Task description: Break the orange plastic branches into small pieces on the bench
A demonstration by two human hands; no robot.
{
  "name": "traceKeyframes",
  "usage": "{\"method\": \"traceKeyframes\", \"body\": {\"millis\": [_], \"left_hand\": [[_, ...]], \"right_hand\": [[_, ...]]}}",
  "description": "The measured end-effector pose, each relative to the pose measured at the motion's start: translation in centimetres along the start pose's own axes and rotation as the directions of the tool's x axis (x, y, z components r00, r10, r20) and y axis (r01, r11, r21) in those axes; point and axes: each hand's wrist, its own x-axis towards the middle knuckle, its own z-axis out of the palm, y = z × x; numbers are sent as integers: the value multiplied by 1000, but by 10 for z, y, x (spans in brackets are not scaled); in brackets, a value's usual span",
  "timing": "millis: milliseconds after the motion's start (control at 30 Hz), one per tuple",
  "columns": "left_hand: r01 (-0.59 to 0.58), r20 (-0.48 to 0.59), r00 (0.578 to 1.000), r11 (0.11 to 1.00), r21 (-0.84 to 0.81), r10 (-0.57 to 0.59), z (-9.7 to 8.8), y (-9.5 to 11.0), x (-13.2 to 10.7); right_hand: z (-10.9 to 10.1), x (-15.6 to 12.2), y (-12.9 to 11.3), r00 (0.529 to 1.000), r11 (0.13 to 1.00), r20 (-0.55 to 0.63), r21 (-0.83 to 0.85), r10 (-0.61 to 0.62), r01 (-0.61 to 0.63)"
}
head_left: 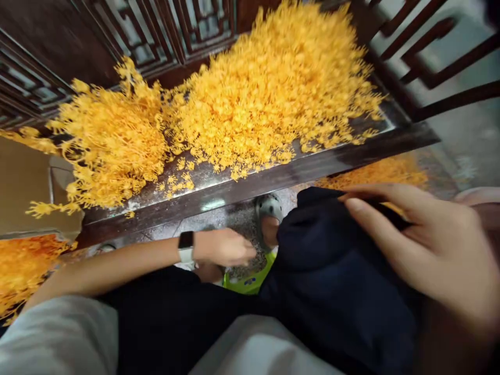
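Note:
Two big heaps of yellow-orange artificial flower sprigs [250, 99] lie on a dark wooden bench [250, 187] in front of me. My left hand [224, 247], a watch on its wrist, reaches down between my knees toward the floor and a yellow-green object [250, 281]; its fingers are curled, and what they hold is hidden. My right hand [425, 245] rests close to the camera on my dark-trousered right knee [336, 271], fingers stretched and pressed on the fabric's edge.
More yellow sprigs lie at the lower left [23, 265] and under the bench at right [375, 177]. A sandalled foot [269, 219] stands on the speckled floor. A brown cardboard box [23, 182] sits at left. Dark lattice woodwork [187, 26] rises behind the bench.

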Motion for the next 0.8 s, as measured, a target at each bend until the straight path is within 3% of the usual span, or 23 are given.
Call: {"method": "traceKeyframes", "body": {"millis": [67,133,233,300,367,400,433,500,567,600,667,700,733,767,800], "left_hand": [[130,-177,978,987,92,-113,-56,4,-29],[361,-509,832,911,199,-218,-113,13,-63],[557,-777,609,785,272,-162,-176,47,-110],[639,-876,464,734,228,-132,-196,76,-131],[705,-932,335,694,150,-138,-197,97,-140],[724,-945,293,679,120,-146,-191,103,-141],[738,-945,283,667,106,-162,-182,105,-139],[755,-891,354,649,92,-285,-154,102,-131],[784,-617,544,606,133,-568,-122,93,-120],[795,-427,591,585,161,-685,-107,89,-116],[776,-279,624,620,113,-730,-84,80,-109],[785,-251,613,615,79,-750,-78,75,-109],[810,-260,575,585,47,-776,-74,70,-110],[853,-280,507,522,24,-816,-74,65,-114],[904,-308,409,427,9,-859,-74,59,-119]], "right_hand": [[1,4,-14,983,985,89,83,-160,153],[6,5,-28,945,948,117,125,-306,292],[14,0,-48,886,900,159,95,-436,426],[19,-6,-58,867,887,191,72,-460,455],[27,-13,-63,853,876,198,98,-482,472],[32,-17,-65,847,867,187,130,-498,481],[37,-19,-68,841,856,172,170,-514,489],[50,-22,-76,826,830,151,244,-543,502],[59,-19,-93,801,810,181,282,-571,514],[62,-15,-106,764,791,231,305,-602,531],[66,0,-139,634,734,370,366,-679,573],[70,11,-159,576,713,421,378,-701,591],[76,24,-181,549,703,444,368,-708,609],[86,39,-203,560,707,441,332,-701,624],[100,55,-225,624,730,388,254,-678,635]]}}
